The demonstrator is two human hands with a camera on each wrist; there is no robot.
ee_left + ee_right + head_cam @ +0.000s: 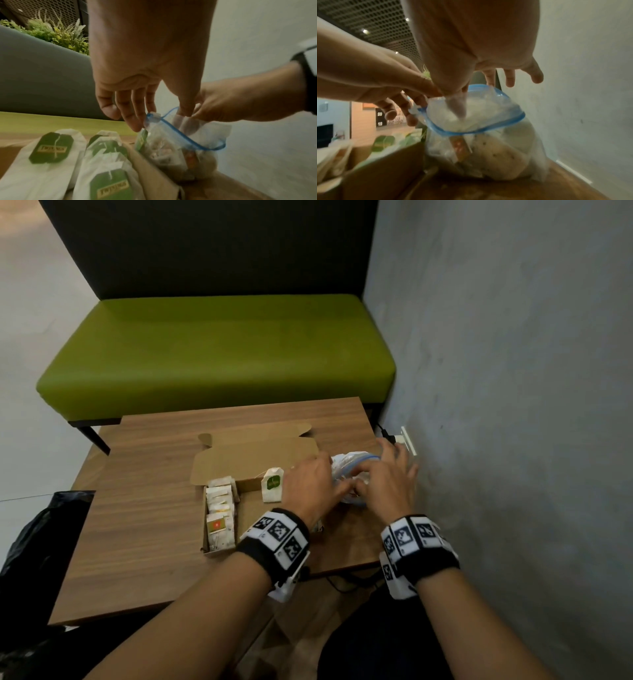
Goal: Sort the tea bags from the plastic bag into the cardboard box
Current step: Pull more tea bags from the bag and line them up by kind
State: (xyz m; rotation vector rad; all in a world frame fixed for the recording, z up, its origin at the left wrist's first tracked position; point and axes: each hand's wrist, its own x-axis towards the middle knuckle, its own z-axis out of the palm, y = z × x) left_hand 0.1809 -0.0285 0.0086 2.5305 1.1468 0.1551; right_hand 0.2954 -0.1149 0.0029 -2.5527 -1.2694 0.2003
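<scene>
A clear plastic bag (pixel 352 463) with a blue zip rim stands on the table (pixel 154 542), just right of the open cardboard box (pixel 253 453). My left hand (pixel 318 484) holds the bag's rim (pixel 171 127) beside the slider, fingers on one side and thumb on the other. My right hand (pixel 390 484) reaches in from above. Its thumb (pixel 457 108) is inside the bag (pixel 488 148) and three fingers spread above the rim. What it touches inside is hidden. White tea bags (pixel 221 508) fill the box's left end. Green-tagged tea bags (pixel 51 148) stand at its right.
A green bench (pixel 219 350) runs behind the table and a grey wall (pixel 513 405) stands close on the right. A wall socket with a plugged cable (pixel 397 438) sits just beyond the bag. A black bag (pixel 44 525) lies left of the table.
</scene>
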